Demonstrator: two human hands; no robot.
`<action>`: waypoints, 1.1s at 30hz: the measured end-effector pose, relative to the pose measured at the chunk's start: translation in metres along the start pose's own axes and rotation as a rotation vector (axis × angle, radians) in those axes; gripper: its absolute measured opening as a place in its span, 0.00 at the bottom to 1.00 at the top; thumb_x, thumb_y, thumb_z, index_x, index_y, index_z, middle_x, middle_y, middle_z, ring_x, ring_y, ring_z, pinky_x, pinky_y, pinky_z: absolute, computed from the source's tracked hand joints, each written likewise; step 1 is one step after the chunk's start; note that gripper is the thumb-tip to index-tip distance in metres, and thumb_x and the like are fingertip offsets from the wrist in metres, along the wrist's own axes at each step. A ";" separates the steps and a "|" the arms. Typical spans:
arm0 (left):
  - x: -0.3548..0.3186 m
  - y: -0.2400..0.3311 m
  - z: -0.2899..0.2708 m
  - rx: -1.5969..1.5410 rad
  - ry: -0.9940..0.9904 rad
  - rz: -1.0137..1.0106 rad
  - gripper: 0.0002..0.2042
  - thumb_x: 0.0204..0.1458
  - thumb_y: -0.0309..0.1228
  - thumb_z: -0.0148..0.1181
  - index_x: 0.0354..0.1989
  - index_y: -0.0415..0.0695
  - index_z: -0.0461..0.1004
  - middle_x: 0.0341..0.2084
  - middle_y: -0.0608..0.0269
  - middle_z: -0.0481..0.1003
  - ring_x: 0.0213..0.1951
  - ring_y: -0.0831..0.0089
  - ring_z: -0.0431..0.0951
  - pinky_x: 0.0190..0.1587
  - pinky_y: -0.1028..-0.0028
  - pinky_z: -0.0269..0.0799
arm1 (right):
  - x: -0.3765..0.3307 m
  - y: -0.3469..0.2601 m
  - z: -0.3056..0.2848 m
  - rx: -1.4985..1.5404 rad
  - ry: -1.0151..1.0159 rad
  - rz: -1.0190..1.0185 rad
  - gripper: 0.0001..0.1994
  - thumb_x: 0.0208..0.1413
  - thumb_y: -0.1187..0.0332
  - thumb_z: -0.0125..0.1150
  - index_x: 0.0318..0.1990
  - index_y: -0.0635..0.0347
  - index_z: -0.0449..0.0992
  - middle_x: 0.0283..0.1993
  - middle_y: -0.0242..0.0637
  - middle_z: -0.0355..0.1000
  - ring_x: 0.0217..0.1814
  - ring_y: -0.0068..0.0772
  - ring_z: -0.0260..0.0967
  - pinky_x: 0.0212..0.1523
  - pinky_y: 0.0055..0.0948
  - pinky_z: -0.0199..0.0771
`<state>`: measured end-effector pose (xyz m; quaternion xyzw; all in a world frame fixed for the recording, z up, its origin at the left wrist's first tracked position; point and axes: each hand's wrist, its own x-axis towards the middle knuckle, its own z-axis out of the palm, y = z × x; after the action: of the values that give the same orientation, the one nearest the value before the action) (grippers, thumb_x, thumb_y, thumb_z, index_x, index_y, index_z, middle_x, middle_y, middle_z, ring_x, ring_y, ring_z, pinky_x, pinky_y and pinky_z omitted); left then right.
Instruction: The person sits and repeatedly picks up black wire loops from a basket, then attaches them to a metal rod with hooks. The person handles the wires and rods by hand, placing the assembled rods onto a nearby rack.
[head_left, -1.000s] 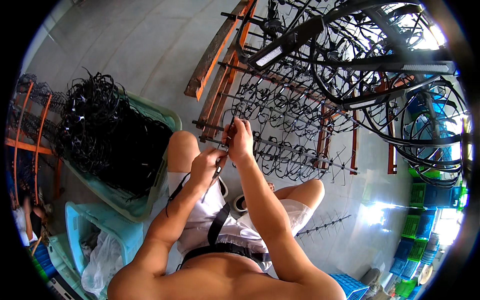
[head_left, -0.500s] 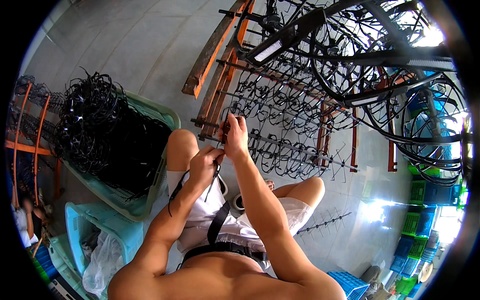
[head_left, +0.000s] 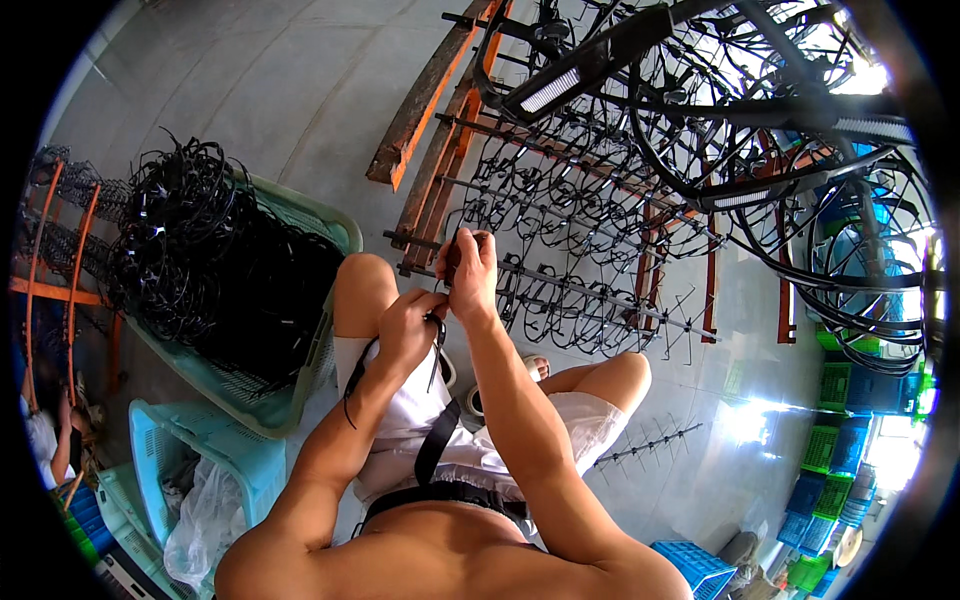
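Note:
Close together above my knees, both hands work at the near left corner of a rack. My left hand (head_left: 407, 328) is closed around a thin black strip (head_left: 440, 362), whose ends dangle on both sides of the wrist. Just to its right and slightly farther out, my right hand (head_left: 472, 278) has its fingers wrapped round a small dark piece (head_left: 455, 252); its kind is too hidden to tell. The fingertips of the left hand reach the heel of the right. Behind them, rods (head_left: 560, 283) of the rack carry rows of thin black looped pieces.
To the left stands a green crate (head_left: 345, 232) heaped with black strips (head_left: 190, 240). A light-blue basket (head_left: 150, 440) holding a clear plastic bag (head_left: 205, 525) is nearer. Orange beams (head_left: 420, 110) frame the rack. Large black loops (head_left: 690, 190) hang at upper right. Another person's arm (head_left: 65, 425) shows far left.
Both hands stay nearly in place, with the left shifting very slightly. The black strip's dangling ends have swung a little. At far left the other person's arm has moved.

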<state>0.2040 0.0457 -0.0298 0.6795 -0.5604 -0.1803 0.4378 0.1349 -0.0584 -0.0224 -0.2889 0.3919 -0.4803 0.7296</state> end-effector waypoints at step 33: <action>0.007 -0.002 0.007 -0.107 0.212 -0.030 0.07 0.43 0.22 0.62 0.33 0.41 0.77 0.24 0.57 0.74 0.29 0.60 0.75 0.31 0.67 0.69 | -0.009 -0.012 -0.001 0.127 -0.077 0.076 0.07 0.61 0.67 0.48 0.35 0.58 0.60 0.27 0.38 0.67 0.25 0.30 0.65 0.26 0.27 0.68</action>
<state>0.2027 0.0367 -0.0336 0.6786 -0.4905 -0.1438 0.5275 0.1264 -0.0542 -0.0106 -0.2452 0.3430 -0.4646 0.7787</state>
